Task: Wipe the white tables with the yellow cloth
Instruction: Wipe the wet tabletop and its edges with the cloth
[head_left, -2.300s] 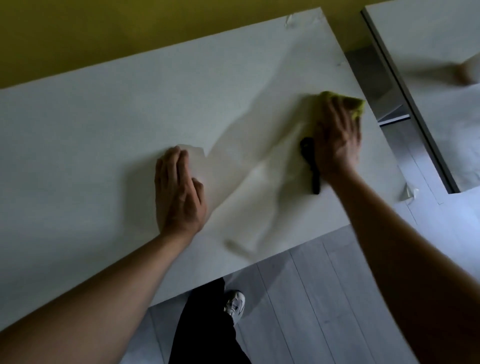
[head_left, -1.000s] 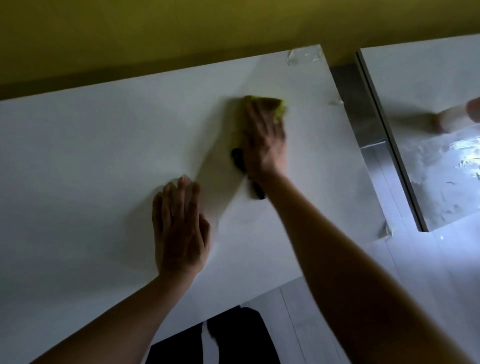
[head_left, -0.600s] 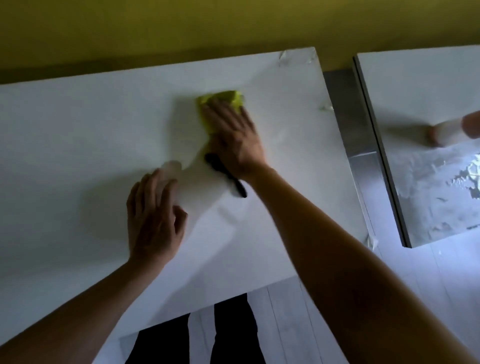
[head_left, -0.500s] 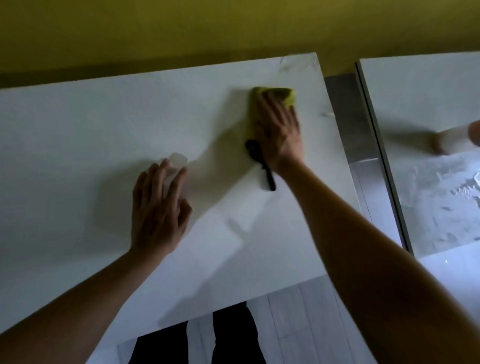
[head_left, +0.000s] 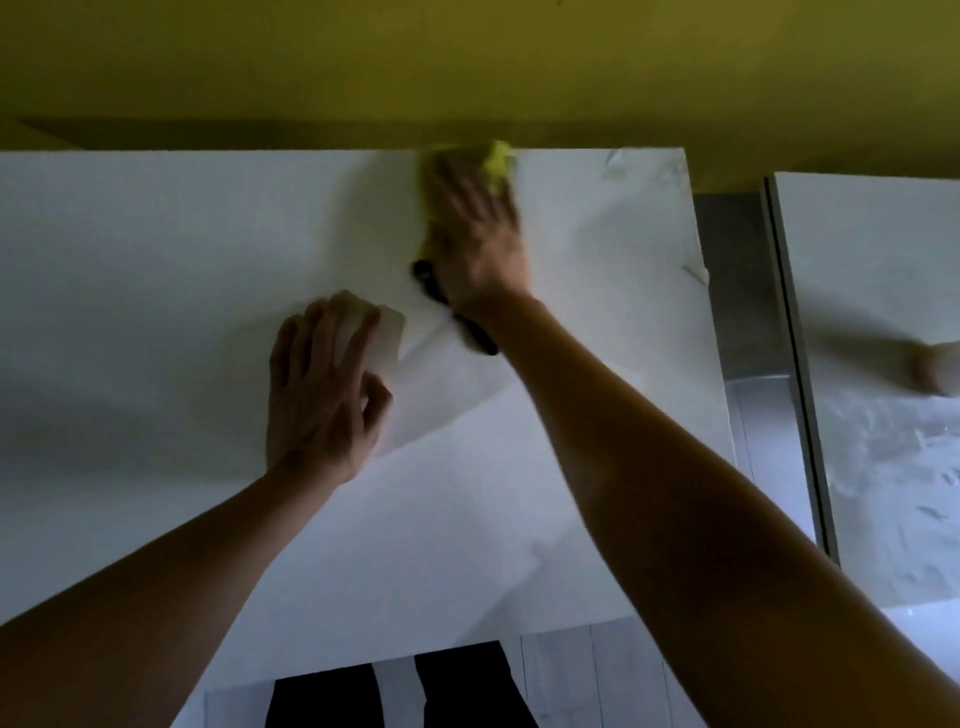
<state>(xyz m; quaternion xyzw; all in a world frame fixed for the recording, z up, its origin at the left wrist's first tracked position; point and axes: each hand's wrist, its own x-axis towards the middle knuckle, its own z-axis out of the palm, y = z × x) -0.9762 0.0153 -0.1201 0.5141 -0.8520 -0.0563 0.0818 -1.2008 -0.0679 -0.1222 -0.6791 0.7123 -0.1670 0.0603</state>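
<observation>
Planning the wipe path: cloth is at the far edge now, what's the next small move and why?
Probably sweep the right hand and yellow cloth sideways along the far edge toward the right corner. The cloth sits right at the white table's back edge by the yellow wall, so there is no room to go further forward. The left hand rests flat, bracing.

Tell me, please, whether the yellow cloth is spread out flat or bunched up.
Bunched: the yellow cloth shows only as a crumpled lump past the fingertips of the right hand pressing it at the table's far edge.

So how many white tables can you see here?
2. The near table fills most of the view, under both hands; the second table stands apart to its right, cut off by the frame. Others may lie out of view.
</observation>
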